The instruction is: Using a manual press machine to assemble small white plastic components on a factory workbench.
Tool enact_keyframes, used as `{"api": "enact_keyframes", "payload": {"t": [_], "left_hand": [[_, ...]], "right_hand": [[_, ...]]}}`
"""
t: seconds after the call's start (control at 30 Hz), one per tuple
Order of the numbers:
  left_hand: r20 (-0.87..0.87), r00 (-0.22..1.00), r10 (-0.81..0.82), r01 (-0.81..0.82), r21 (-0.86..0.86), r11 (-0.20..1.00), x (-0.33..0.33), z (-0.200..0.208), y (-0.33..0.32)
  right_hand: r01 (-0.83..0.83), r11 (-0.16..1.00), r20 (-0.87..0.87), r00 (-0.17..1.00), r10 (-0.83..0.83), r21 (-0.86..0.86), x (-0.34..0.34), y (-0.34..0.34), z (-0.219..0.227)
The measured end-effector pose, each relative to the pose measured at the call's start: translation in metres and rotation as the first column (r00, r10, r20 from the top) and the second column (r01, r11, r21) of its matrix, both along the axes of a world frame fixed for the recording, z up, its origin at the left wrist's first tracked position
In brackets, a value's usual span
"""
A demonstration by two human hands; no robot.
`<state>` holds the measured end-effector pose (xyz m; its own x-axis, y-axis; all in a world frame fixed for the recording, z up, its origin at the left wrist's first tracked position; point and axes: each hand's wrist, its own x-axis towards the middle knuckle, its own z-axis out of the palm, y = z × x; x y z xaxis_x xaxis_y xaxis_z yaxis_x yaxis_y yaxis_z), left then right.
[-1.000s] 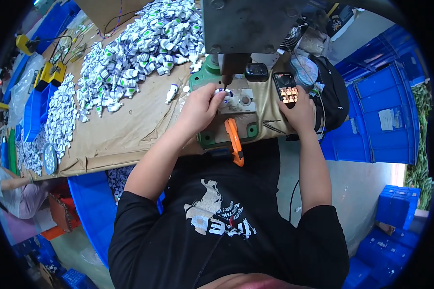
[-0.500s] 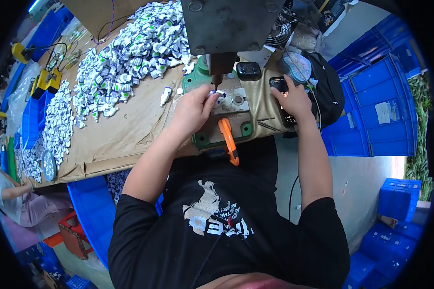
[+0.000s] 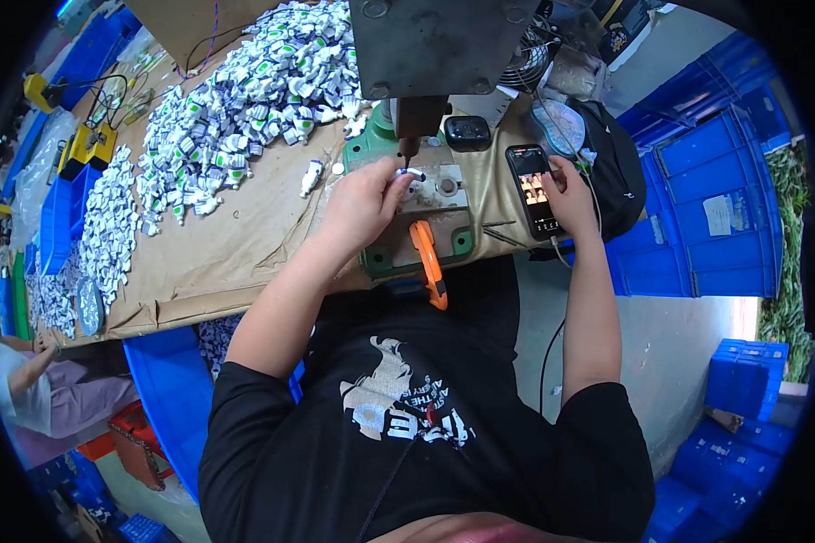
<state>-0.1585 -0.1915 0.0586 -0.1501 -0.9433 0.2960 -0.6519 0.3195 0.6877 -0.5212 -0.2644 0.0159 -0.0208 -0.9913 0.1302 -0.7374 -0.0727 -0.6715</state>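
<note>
My left hand (image 3: pixel 360 206) is closed, its thumb and fingertips pinching a small white plastic figure piece (image 3: pixel 414 173) with dark blue ends. It keeps the piece under the spindle (image 3: pixel 408 149) of a bench press, over the press's metal plate (image 3: pixel 445 186). To the right lies a black phone (image 3: pixel 532 192) with a lit screen showing several pictures. Beside its right edge is my right hand (image 3: pixel 573 201), thumb and fingers apart, the fingertips at the phone's edge. An orange-handled tool (image 3: pixel 428 264) lies across the front of the green press base (image 3: pixel 378 263).
A big heap of white, blue and green pieces (image 3: pixel 254 100) covers the back left of the table, with a smaller heap (image 3: pixel 110 226) further left. One loose piece (image 3: pixel 311 177) lies near the press. Thin metal rods (image 3: pixel 503 233), a black case (image 3: pixel 467 133) and blue crates (image 3: pixel 715 204) are on the right.
My right hand has moved off the phone's screen to its right edge, and the screen now shows. The left hand stays with the piece under the press.
</note>
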Motion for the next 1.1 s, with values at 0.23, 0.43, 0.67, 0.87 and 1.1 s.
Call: {"api": "enact_keyframes", "payload": {"t": [0.23,0.43,0.67,0.87,1.1], "left_hand": [[0.046,0.999,0.002,-0.001,-0.003,1.0,0.0,0.003,0.001],[0.067,0.998,0.007,-0.007,0.002,1.0,-0.002,0.004,0.002],[0.076,0.997,0.028,-0.029,0.013,0.999,-0.002,0.004,0.004],[0.073,0.997,0.025,-0.027,0.024,0.999,-0.003,0.008,0.004],[0.06,0.998,0.025,-0.027,0.025,0.999,-0.003,0.008,0.003]], "right_hand": [[-0.096,0.993,-0.327,0.943,0.068,-0.07,0.018,0.007,0.011],[-0.098,0.983,-0.369,0.929,0.035,-0.155,0.013,0.011,-0.002],[-0.243,0.956,-0.589,0.802,0.102,-0.166,0.036,0.035,0.023],[-0.096,0.967,-0.529,0.847,-0.046,-0.238,0.021,0.03,0.006],[-0.095,0.983,-0.38,0.925,0.028,-0.159,0.01,0.025,0.006]]}}
